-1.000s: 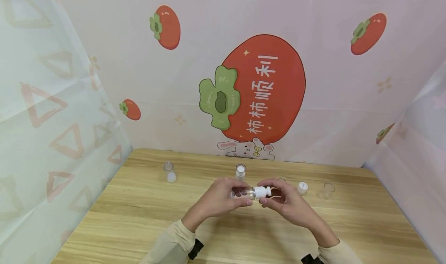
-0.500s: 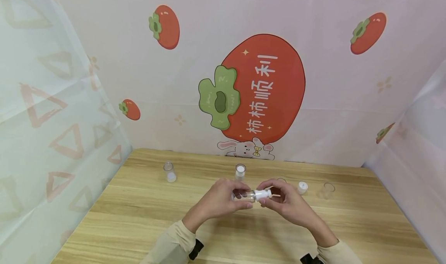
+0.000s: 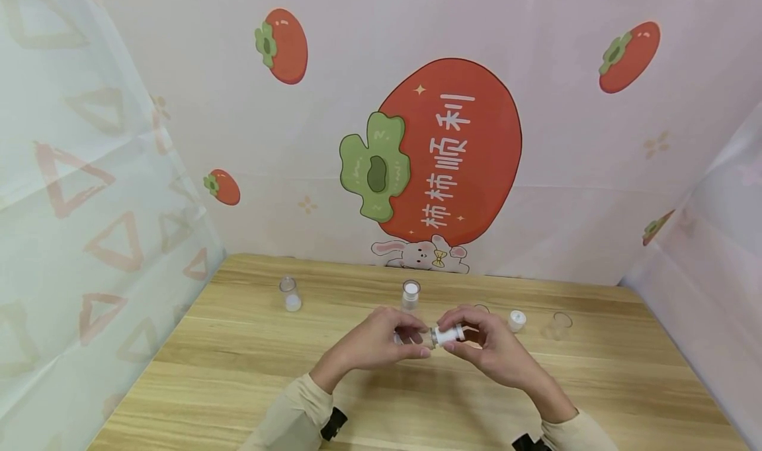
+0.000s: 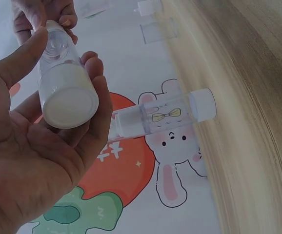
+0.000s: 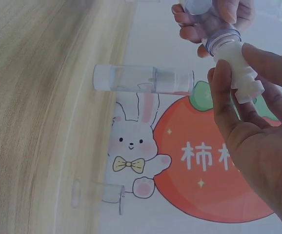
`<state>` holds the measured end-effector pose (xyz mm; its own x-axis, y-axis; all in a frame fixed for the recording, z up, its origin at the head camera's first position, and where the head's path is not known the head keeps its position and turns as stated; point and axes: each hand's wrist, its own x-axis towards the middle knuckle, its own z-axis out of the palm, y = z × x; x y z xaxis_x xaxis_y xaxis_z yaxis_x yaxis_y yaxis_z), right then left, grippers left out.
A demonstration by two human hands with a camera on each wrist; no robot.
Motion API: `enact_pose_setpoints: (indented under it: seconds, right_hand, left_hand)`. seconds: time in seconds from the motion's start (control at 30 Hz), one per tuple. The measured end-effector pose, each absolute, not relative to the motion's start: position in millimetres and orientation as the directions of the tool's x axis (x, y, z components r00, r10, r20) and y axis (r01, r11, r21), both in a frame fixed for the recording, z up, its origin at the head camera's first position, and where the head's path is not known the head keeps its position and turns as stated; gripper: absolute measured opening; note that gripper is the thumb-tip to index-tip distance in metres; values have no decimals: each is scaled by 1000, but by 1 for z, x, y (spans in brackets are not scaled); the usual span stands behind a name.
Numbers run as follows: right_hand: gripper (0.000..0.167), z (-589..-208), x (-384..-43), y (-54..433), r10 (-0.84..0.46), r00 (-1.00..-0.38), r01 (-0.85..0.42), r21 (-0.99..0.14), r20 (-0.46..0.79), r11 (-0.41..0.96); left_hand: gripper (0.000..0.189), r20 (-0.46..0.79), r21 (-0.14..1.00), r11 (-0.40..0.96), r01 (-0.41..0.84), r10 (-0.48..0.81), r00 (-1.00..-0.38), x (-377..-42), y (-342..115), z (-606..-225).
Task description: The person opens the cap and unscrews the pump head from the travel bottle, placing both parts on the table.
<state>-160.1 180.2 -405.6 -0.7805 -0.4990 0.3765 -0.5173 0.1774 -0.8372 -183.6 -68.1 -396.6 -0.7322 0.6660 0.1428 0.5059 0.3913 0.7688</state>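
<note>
My left hand [image 3: 381,338] holds a small clear bottle [image 4: 68,100] with a white base, fingers curled round its body. The base faces the left wrist camera. My right hand [image 3: 494,352] pinches a white pump head [image 5: 234,61] between thumb and fingers at the bottle's neck. In the right wrist view the pump head meets the clear neck [image 5: 223,40]; how firmly it is seated I cannot tell. Bottle and pump lie roughly sideways above the table, the pump end to the right. Fingers hide much of the bottle in the head view.
Behind the hands stands another bottle [image 3: 411,295] with a white top. A further clear bottle [image 3: 290,293] is at the back left. To the right are a white pump part [image 3: 517,321] and a clear cap [image 3: 558,325] on the wooden table [image 3: 268,371]. A printed cloth [image 3: 553,193] hangs behind.
The bottle and pump have tilted, the pump end now angling slightly upward to the right. My right fingers have shifted a little on the pump head. Both hands stay in nearly the same place.
</note>
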Motion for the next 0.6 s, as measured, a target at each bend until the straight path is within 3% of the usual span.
enact_pose_setpoints:
  seconds: [0.27, 0.6]
  right_hand:
    - [24, -405, -161, 182, -481, -793, -516, -832, 374, 205]
    - [26, -406, -162, 186, -413, -834, -495, -828, 366, 265]
  left_hand:
    - [28, 116, 774, 400, 491, 673, -731, -186, -71, -400]
    - [34, 75, 747, 505, 433, 583, -809, -186, -81, -402]
